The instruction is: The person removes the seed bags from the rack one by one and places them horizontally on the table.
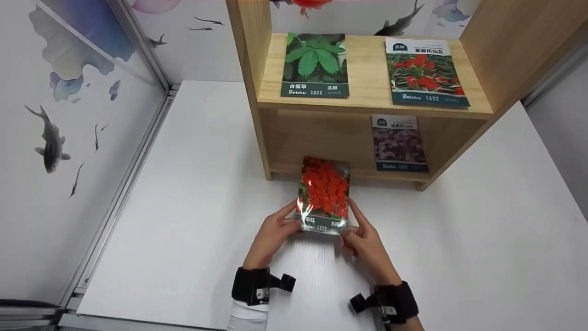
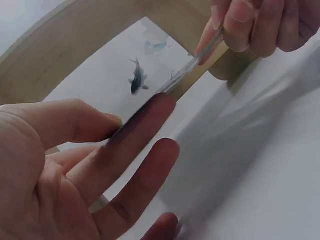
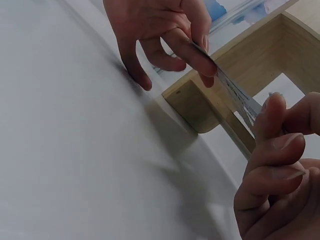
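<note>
A seed packet (image 1: 324,193) with bright red flowers and a dark green lower band is held up before the wooden shelf, its face toward the head camera. My left hand (image 1: 273,236) pinches its lower left edge. At the lower right edge my right hand (image 1: 367,246) pinches it, index finger reaching up along the side. In the left wrist view the packet (image 2: 181,75) appears nearly edge-on, thumb on one side and fingers behind. The right wrist view shows the packet (image 3: 235,95) edge-on between both hands, with the right hand's other fingers curled.
The wooden shelf (image 1: 376,110) stands on the white table (image 1: 197,193). Its upper board carries a green-leaf packet (image 1: 314,66) and a red-flower packet (image 1: 427,73). A purple-flower packet (image 1: 399,145) leans in the lower compartment's right side. A fish-patterned wall (image 1: 69,138) borders the left.
</note>
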Demonstrator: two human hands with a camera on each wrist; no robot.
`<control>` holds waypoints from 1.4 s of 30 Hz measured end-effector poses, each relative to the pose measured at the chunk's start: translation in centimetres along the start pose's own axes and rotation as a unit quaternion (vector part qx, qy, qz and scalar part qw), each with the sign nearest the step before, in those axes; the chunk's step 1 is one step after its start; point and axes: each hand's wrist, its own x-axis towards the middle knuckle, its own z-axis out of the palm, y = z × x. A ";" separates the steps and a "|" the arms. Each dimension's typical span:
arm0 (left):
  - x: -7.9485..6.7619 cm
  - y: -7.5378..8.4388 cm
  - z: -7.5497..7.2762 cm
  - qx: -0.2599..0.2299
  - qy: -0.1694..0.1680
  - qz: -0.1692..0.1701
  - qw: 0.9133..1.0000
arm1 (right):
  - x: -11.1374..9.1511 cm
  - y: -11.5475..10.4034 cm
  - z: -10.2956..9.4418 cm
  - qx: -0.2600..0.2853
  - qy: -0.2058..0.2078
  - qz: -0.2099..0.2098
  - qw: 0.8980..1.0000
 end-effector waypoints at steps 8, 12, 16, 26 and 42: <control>-1.4 0.9 0.8 0.001 -0.008 -0.016 1.000 | -1.1 0.9 -0.6 -0.024 -0.008 0.019 1.000; -1.4 0.0 1.2 0.007 -0.013 -0.017 1.000 | -1.1 2.1 -1.4 -0.012 -0.016 0.017 1.000; -1.1 -1.7 1.4 0.012 -0.025 -0.025 0.999 | -1.3 3.0 -2.1 -0.012 -0.036 -0.009 0.999; -2.3 -1.1 1.5 -0.004 -0.047 -0.035 0.998 | -1.9 3.2 -1.7 -0.020 -0.020 0.002 1.000; -3.3 -2.4 1.0 0.163 0.021 -0.017 0.986 | -2.3 1.0 0.5 -0.127 -0.062 0.051 0.989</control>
